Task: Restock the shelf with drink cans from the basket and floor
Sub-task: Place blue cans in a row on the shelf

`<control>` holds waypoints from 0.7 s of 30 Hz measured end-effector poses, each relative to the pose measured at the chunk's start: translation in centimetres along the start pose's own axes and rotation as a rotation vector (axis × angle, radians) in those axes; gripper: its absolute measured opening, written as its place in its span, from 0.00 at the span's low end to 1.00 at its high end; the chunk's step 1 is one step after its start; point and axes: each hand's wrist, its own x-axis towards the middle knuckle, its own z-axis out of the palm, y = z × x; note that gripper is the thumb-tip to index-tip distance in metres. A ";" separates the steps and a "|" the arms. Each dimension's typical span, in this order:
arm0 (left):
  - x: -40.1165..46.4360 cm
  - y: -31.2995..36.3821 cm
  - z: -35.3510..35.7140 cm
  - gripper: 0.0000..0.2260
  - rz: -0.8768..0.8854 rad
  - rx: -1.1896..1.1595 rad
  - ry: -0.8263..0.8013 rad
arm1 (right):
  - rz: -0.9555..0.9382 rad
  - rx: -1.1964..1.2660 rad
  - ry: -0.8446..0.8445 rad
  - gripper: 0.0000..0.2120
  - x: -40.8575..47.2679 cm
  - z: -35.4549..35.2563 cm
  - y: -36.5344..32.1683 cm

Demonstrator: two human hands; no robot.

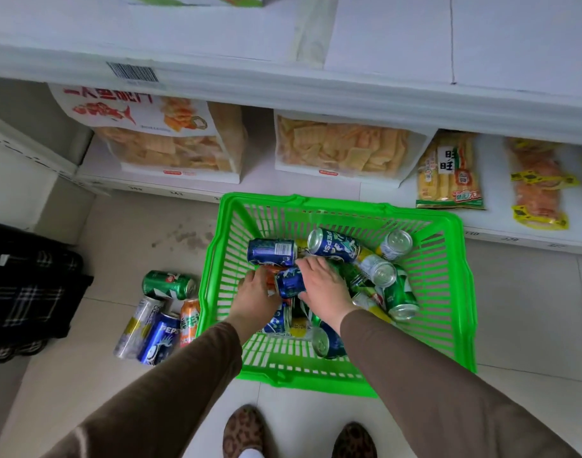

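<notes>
Inside slatted plastic basket (448,292): cylindrical cans (335,246).

Even, bright, diffuse lighting is observed; shadows are soft. Wide-angle bending is seen at the edges, with slight softness throughout.

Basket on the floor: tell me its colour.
Bright green, a slatted plastic basket; the head view, the only one, shows it clearly.

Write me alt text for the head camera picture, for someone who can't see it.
Seen from above, a person's left hand and right hand reach into a green basket of drink cans and grip a blue can between them. Four more cans lie on the floor left of the basket, below snack shelves.
</notes>
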 end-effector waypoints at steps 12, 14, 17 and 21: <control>-1.3 0.5 -1.5 0.35 -0.036 -0.134 -0.034 | 0.189 0.146 0.079 0.34 -0.8 -0.4 -0.5; -3.6 1.9 -3.7 0.36 -0.024 -0.153 -0.046 | 0.277 0.375 0.100 0.33 -2.8 -3.2 -1.3; -8.1 5.0 -7.8 0.36 0.020 -0.139 -0.051 | 0.381 0.706 0.136 0.30 -6.7 -9.0 -3.4; -15.1 10.0 -15.8 0.36 0.089 -0.121 -0.031 | 0.416 0.944 0.178 0.32 -12.1 -19.0 -7.5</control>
